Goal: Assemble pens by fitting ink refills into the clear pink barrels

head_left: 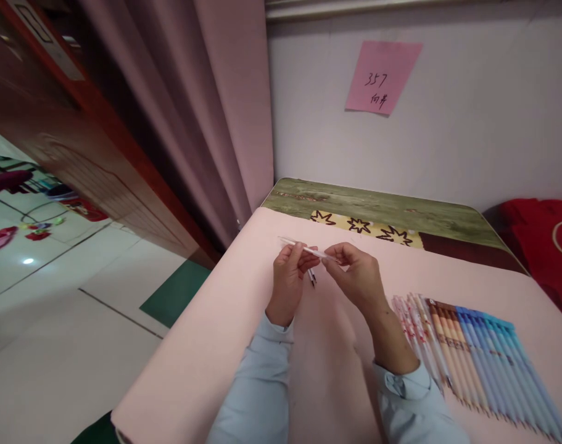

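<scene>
Above the pink tabletop, a slim white pen (311,250) is held between my two hands, tilted slightly down to the right. My left hand (287,280) pinches its middle with thumb and fingers closed. The fingertips of my right hand (357,271) close on its right end, which looks clear or pale and is partly hidden. Below my left fingers, the dark tip of another pen (312,279) shows; whether it lies on the table or is in the hand I cannot tell. Right of my right forearm lies a row of pens (487,351), in pink-patterned, brown-orange, blue and turquoise groups.
The pink cover (206,345) lies over a green wood-patterned table (392,209), against a white wall. A pink paper note (382,77) hangs there. Red cloth (540,240) is at the right; a curtain (216,92) and wooden door (100,160) stand left.
</scene>
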A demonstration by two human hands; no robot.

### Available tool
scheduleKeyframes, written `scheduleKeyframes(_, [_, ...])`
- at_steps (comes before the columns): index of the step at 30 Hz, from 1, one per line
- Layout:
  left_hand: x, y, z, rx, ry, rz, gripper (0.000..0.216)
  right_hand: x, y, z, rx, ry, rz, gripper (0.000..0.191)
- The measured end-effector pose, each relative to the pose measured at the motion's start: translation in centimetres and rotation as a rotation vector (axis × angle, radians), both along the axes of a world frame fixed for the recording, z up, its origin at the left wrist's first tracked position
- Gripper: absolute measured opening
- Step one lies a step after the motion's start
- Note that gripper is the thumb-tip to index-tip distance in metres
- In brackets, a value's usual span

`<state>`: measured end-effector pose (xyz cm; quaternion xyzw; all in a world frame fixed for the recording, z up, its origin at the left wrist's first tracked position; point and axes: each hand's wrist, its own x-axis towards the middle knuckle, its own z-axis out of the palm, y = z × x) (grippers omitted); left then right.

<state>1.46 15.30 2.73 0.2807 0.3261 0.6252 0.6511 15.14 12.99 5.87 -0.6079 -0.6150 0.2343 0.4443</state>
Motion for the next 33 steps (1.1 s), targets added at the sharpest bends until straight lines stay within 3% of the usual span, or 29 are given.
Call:
scheduleKeyframes(7, [-0.01,0.02,0.28,0.010,-0.018,0.008,0.029,0.27,-0.07,0.00,-0.130,-0.035,0.011,0.053])
scheduleKeyframes(16, [-0.59,0.30,0.19,-0.026,-0.016,0.044,0.030,-0.29,-0.02,-0.27,-0.069,0.046,0.058,0.023])
scheduleKeyframes(20, [-0.46,0.15,0.35,-0.036,-0.011,0.005,0.030,-0.12,-0.16,0.02,-0.100,0.017,0.000,0.029])
scheduleKeyframes(25, [-0.42,0.12,0.22,-0.034,-0.001,0.015,0.031,-0.05,-0.09,-0.19,-0.183,0.008,0.037,0.052])
scheduleKeyframes(30, [-0.72,0.29,0.18,-0.034,0.010,0.037,0.031,-0.36,0.08,-0.55,-0.046,-0.029,0.018,0.039])
scheduleKeyframes(33, [-0.71,0.26,0.21,-0.037,0.022,0.028,0.031,-0.37,0.03,-0.45,-0.069,-0.049,0.033,0.034])
